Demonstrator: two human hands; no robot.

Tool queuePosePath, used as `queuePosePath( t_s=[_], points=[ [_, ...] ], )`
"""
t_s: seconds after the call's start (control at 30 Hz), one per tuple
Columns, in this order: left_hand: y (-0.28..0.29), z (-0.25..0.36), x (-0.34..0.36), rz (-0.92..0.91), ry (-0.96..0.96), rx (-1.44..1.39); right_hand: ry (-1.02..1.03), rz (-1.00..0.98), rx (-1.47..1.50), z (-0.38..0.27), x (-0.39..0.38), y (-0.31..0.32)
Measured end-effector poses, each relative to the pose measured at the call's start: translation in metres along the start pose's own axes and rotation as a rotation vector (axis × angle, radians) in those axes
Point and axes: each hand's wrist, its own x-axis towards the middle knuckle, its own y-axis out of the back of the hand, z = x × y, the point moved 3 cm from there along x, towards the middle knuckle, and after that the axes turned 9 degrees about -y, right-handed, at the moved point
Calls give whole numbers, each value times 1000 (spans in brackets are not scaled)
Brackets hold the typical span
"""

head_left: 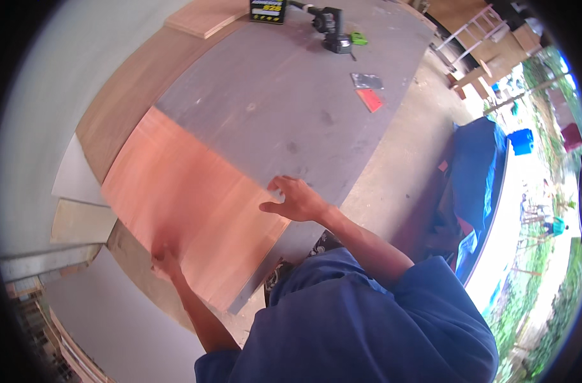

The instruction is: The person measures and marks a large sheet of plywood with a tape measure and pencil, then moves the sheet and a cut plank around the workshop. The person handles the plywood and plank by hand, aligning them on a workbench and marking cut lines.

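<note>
A reddish-brown plywood panel point(189, 204) lies flat on the near left end of a grey-topped worktable point(265, 96). My left hand point(166, 262) is at the panel's left edge; its fingers are smeared by motion, so their grip does not show. Over the panel's right edge, my right hand point(297, 199) has its fingers apart and bent, with nothing held in it. Whether its fingertips touch the wood I cannot tell.
At the table's far end stand a black tin point(267, 11), a black cordless power tool point(332, 32) and a green object point(359, 39). A red piece point(369, 100) lies beside a silvery sheet point(367, 81). Blue sheeting point(476, 172) covers something at right; a ladder point(472, 35) stands beyond.
</note>
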Motion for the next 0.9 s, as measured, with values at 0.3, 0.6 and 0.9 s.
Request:
queuePosePath(
  t_s=[0.3, 0.6, 0.9],
  points=[
    [-16, -4, 3, -230, 248, -199, -229, -103, -31, 173, -26, 63],
    [21, 1, -37, -495, 331, -178, -90, 407, 70, 381, 253, 297],
    [129, 94, -237, -403, 679, 289, 41, 436, -239, 477, 576, 410]
  ],
)
